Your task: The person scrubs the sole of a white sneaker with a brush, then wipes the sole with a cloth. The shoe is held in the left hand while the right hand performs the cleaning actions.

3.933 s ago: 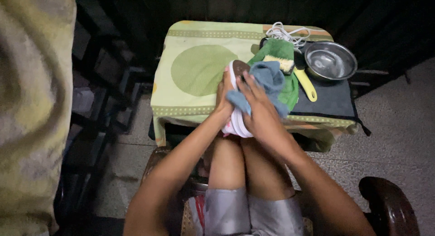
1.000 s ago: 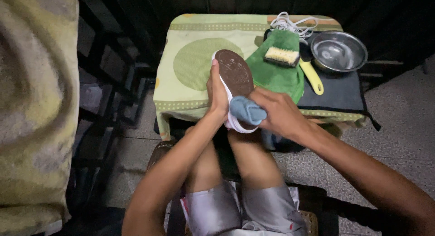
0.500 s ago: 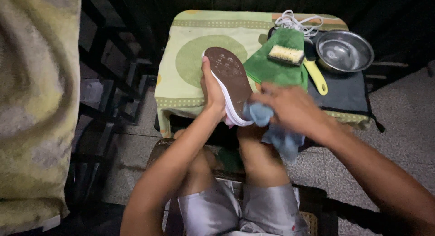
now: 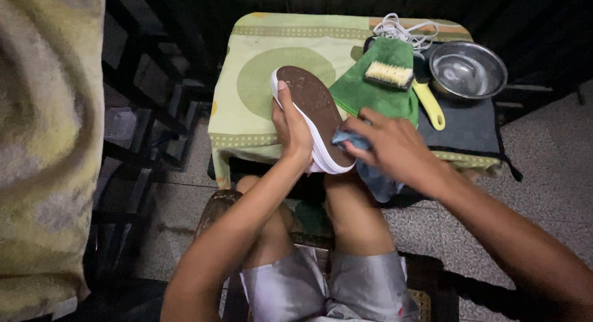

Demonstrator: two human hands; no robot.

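Observation:
My left hand (image 4: 291, 129) grips a white shoe (image 4: 312, 112) turned sole up, its brown sole facing me, above the near edge of a small table. A blue cloth (image 4: 365, 164) is bunched in my right hand (image 4: 390, 148), pressed against the shoe's right side near the heel. Both hands are above my knees.
The table wears a yellow-green cover (image 4: 259, 47). On it lie a green towel (image 4: 370, 90), a yellow-handled scrub brush (image 4: 407, 84), a white cord (image 4: 401, 30) and a steel bowl (image 4: 467, 68) on a dark mat (image 4: 466, 127). A dark rack (image 4: 142, 130) stands left; a patterned fabric (image 4: 43, 143) hangs at far left.
The shoe has been turned so its sole faces up and lifted a little toward the table. My right hand with the cloth slid from the front of the shoe to its right side.

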